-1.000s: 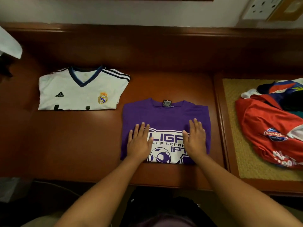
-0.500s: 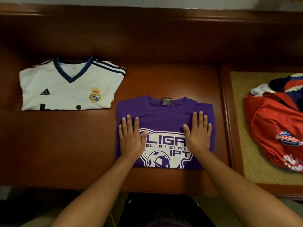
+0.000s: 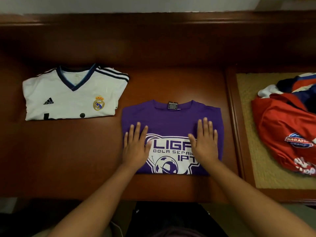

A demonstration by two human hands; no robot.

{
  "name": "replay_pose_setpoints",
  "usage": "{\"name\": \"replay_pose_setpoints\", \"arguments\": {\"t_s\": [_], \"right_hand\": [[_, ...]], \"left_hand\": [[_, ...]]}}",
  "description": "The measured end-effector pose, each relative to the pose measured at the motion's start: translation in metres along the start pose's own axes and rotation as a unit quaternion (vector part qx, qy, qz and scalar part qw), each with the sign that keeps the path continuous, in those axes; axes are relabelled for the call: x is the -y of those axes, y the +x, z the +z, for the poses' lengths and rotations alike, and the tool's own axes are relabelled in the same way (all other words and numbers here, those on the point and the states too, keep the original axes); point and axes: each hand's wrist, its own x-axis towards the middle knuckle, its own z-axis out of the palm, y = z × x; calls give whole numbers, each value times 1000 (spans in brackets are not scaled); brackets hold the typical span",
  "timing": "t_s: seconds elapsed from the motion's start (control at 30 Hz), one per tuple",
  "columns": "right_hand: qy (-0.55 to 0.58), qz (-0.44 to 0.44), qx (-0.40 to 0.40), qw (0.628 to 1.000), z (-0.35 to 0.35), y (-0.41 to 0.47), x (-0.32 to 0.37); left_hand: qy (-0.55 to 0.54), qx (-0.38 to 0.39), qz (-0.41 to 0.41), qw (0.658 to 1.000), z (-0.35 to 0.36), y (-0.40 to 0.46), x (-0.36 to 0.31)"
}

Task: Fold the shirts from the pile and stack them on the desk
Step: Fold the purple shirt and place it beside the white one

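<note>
A folded purple shirt (image 3: pixel 171 117) with a white football print lies on the brown desk (image 3: pixel 85 159), in front of me. My left hand (image 3: pixel 136 146) presses flat on its left side, fingers straight. My right hand (image 3: pixel 205 141) presses flat on its right side the same way. A folded white football jersey (image 3: pixel 68 100) with a dark V-neck lies to the left, a little farther back. The pile of unfolded shirts (image 3: pixel 287 134), red on top with blue and white beneath, sits at the right.
The pile rests on a woven tan mat (image 3: pixel 248 117) set in a raised wooden frame at the desk's right end. A wooden back ledge (image 3: pixel 153 31) runs along the wall behind the desk. Dark floor shows below the front edge.
Both hands slid apart across the purple shirt, from near its middle toward its left and right sides. The camera view tilted down slightly.
</note>
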Motion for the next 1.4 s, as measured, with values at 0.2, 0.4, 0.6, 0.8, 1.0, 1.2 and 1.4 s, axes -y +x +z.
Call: {"name": "replay_pose_setpoints", "arguments": {"t_s": [0.2,0.4,0.6,0.8,1.0,1.2,1.4], "right_hand": [[-78,-62,57,993,20,-42,-44],[66,137,-73,986,-4,-51,-44],[266,291,-54,917,-18,-52,-39],[439,348,-21,828,-16,-24,-26],[518,341,17,784,-31,-10,-19],[520,303,2,799,-30,-1,-28],[514,184,-67,835,-39,-9,-26]], "left_hand": [[10,28,-20,999,26,-57,43],[-97,-52,-201,973,15,-69,35],[-369,-80,-326,867,0,-41,14],[-520,-70,-377,764,-13,-10,9],[-625,3,-352,696,-25,-5,18],[-572,-10,-278,771,-35,-6,12],[-575,-5,-192,796,-42,4,8]]}}
